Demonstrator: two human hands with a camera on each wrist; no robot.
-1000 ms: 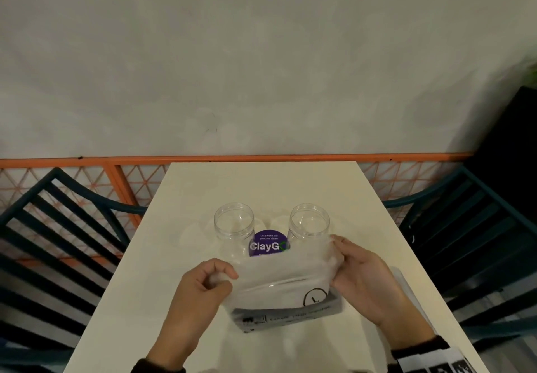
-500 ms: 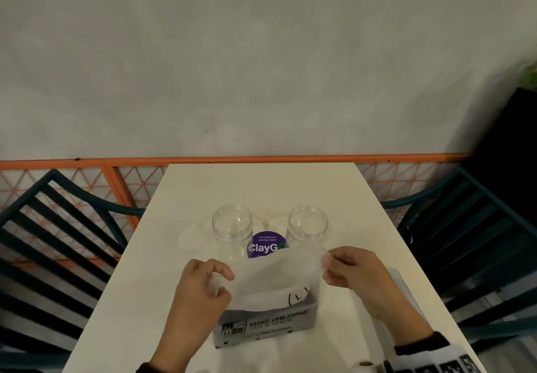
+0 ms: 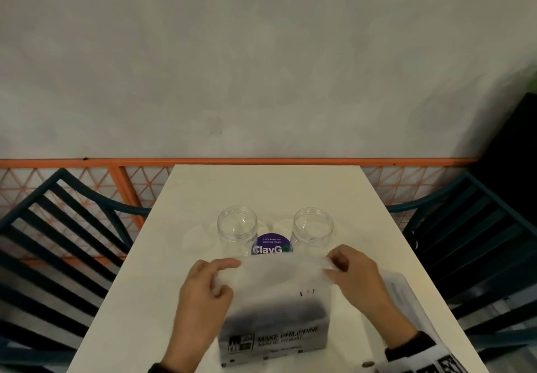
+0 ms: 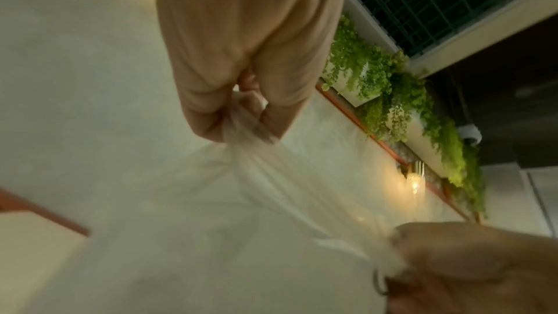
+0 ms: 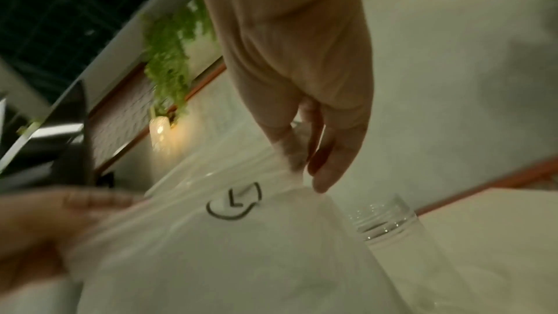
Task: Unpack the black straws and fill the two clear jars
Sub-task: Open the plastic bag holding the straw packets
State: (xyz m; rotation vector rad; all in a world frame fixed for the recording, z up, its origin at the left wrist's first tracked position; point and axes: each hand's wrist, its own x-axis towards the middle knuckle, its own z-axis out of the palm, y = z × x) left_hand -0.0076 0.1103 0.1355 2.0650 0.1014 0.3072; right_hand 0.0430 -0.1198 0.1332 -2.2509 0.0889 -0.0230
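A translucent plastic bag (image 3: pixel 276 294) stands at the near middle of the white table (image 3: pixel 261 186), with a dark mass showing through its lower half and printed black lettering near its base. My left hand (image 3: pixel 216 278) pinches the bag's top left corner (image 4: pixel 241 125). My right hand (image 3: pixel 338 266) pinches the top right corner (image 5: pixel 294 152). The bag's mouth is stretched taut between them. Behind the bag stand two clear, empty, lidless jars: a left jar (image 3: pixel 237 225) and a right jar (image 3: pixel 313 228), its threaded neck also showing in the right wrist view (image 5: pixel 389 221).
A purple round sticker (image 3: pixel 271 245) lies on the table between the jars. Dark slatted chairs stand at the left (image 3: pixel 58 241) and right (image 3: pixel 470 241) of the table. An orange rail (image 3: pixel 87 162) and a grey wall run behind it.
The bag has come nearer to me and its printed base now shows lower in view. Both hands shifted to pinch the top corners and pull the mouth apart.
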